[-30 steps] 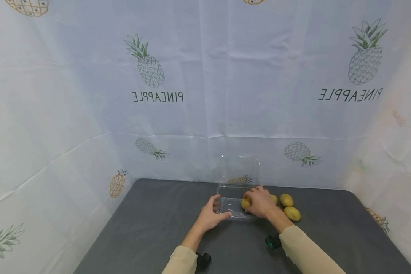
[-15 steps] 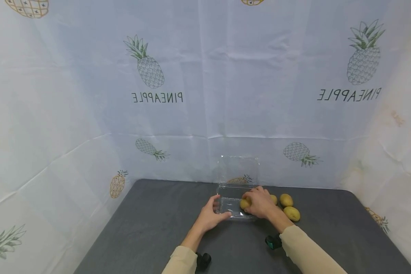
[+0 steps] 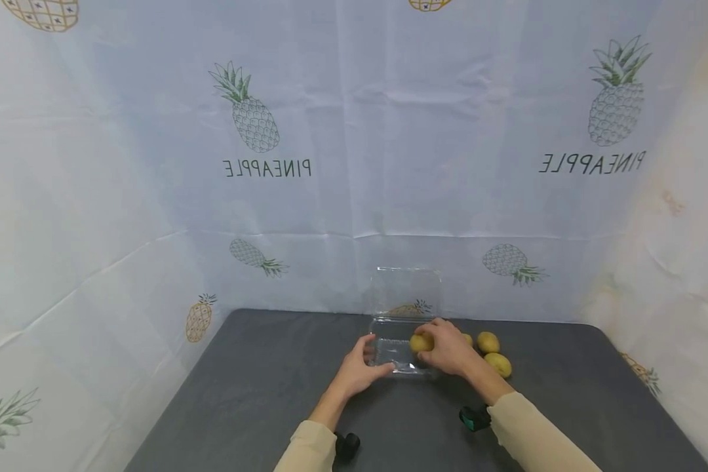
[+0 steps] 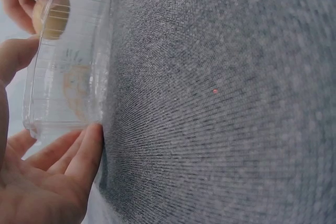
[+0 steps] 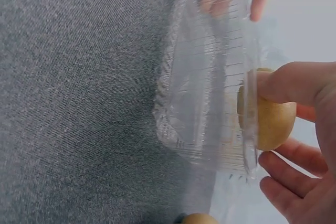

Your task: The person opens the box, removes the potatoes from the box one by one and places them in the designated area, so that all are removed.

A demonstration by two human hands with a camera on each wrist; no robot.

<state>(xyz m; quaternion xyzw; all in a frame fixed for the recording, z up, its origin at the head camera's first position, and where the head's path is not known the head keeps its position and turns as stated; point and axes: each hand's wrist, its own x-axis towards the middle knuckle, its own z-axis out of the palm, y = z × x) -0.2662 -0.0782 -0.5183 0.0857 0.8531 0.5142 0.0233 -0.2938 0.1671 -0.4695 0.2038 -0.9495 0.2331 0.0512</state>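
A clear plastic clamshell container (image 3: pixel 396 362) stands near the back of the dark table, its lid (image 3: pixel 406 288) raised against the curtain. My right hand (image 3: pixel 450 349) grips a yellow-skinned potato (image 5: pixel 275 121) between thumb and fingers, at the rim of the container's right part. Part of that potato is inside, part above the rim. Straight fingers of my left hand (image 4: pixel 58 174) touch the container's left wall, with the thumb near its front rim. Two potatoes, one farther back (image 3: pixel 488 342) and one nearer (image 3: pixel 498 365), lie right of my right hand. Another potato (image 3: pixel 468 339) is mostly hidden behind that hand.
A pineapple-print curtain (image 3: pixel 354 196) surrounds the table's back and sides. The dark table top (image 3: pixel 259 393) extends to both sides of the container. Black devices are worn at my left wrist (image 3: pixel 347 447) and my right wrist (image 3: pixel 474 417).
The potato in my right hand has risen slightly from lower inside the container. My left hand has kept its place at the container. The head view has shifted a little.
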